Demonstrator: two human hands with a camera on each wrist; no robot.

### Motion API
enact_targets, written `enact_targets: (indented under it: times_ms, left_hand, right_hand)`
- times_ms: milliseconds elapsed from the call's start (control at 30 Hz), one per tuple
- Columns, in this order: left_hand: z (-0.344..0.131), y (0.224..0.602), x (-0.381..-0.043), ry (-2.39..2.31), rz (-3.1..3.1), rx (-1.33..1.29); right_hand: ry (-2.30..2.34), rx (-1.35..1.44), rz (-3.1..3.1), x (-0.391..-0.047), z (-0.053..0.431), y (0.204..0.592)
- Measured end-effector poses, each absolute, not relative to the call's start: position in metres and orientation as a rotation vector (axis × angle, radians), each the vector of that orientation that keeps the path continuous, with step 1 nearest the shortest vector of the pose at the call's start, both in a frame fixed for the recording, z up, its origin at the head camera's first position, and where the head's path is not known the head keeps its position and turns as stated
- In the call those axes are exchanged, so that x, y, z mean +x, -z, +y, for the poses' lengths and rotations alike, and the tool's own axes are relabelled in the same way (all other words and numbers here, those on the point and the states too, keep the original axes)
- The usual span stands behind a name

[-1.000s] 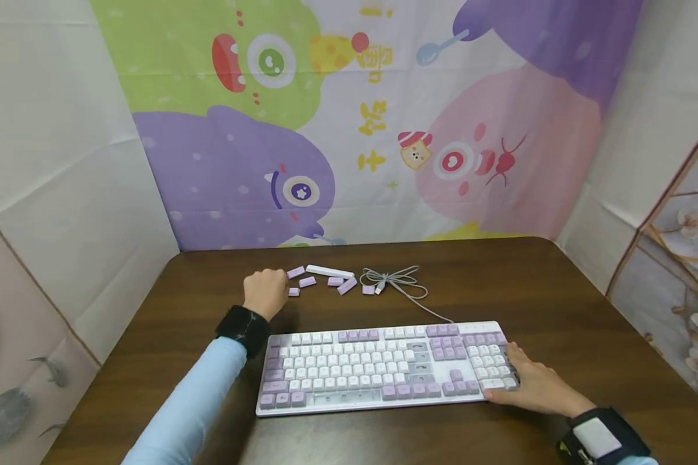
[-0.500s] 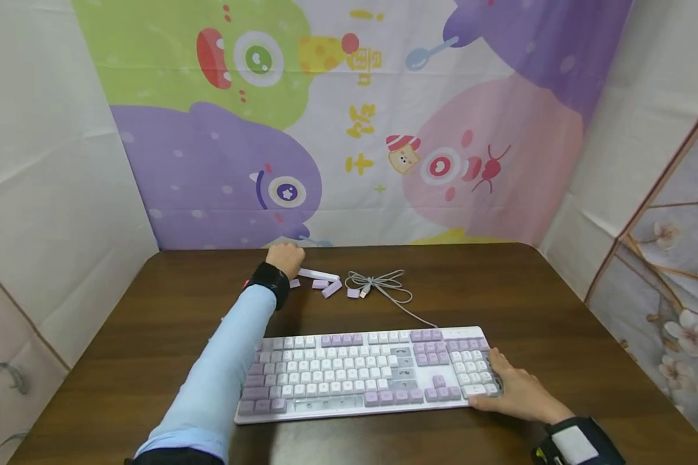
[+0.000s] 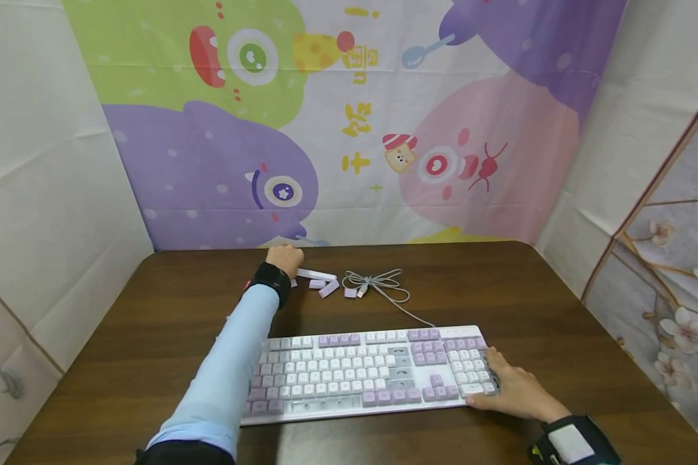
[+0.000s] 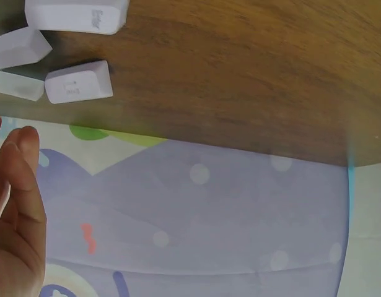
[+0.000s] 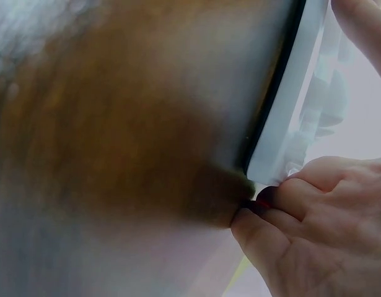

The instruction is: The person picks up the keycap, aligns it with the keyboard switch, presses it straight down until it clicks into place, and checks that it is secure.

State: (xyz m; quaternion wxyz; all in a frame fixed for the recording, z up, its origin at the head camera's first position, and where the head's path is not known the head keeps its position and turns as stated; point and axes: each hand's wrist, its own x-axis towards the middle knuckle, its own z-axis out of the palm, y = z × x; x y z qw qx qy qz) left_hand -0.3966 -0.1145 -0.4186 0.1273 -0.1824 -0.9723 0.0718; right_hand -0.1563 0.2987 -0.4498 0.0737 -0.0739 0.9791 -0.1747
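A white and lilac keyboard point(image 3: 349, 371) lies on the table, with bare switch plates where some keys have no caps. My right hand point(image 3: 518, 391) grips its right end, thumb at the front edge; in the right wrist view, bent fingers point(image 5: 295, 198) meet the keyboard's corner. My left hand point(image 3: 285, 258) is at the back of the table, beside several loose keycaps point(image 3: 328, 288) and a long white keycap point(image 3: 317, 274). The left wrist view has that hand's bent fingers point(image 4: 23, 167) close to a lilac keycap point(image 4: 78, 81); whether they hold anything is hidden.
A coiled grey USB cable point(image 3: 378, 282) lies behind the keyboard, joined to its back edge. A cartoon-printed cloth point(image 3: 349, 213) hangs just behind the brown table point(image 3: 407, 439), with pale panels on both sides.
My left hand has reached farther back and right, over the loose keycaps, its forearm now covering the keyboard's left edge. My right hand stays on the keyboard. The head view has shifted slightly.
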Motion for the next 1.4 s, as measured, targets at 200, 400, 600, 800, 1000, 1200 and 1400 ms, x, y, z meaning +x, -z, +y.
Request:
enact_targets:
  times_ms: [200, 400, 600, 800, 1000, 1200, 1400]
  left_hand:
    - [-0.111, 0.423, -0.396, -0.213, -2.817, -0.531]
    - [-0.111, 0.427, -0.396, -0.201, -2.814, -0.534]
    - [-0.109, 0.429, -0.395, -0.219, -2.800, -0.544]
    - [-0.106, 0.430, -0.395, -0.251, -2.835, -0.553]
    - [-0.107, 0.431, -0.394, -0.269, -2.864, -0.566]
    - [-0.110, 0.427, -0.392, -0.259, -2.880, -0.604]
    - [-0.111, 0.415, -0.388, -0.187, -2.838, -0.646]
  right_hand:
    - [0.527, -0.214, 2.938, -0.155, 0.298, 0.451]
    - [0.517, -0.201, 2.934, -0.155, 0.298, 0.449]
    - [0.518, -0.199, 2.934, -0.153, 0.299, 0.449]
    - [0.526, -0.182, 2.915, -0.152, 0.297, 0.450]
    - [0.536, -0.179, 2.907, -0.153, 0.296, 0.450]
    - [0.545, -0.173, 2.893, -0.155, 0.293, 0.446]
    - [0.523, -0.185, 2.903, -0.157, 0.297, 0.446]
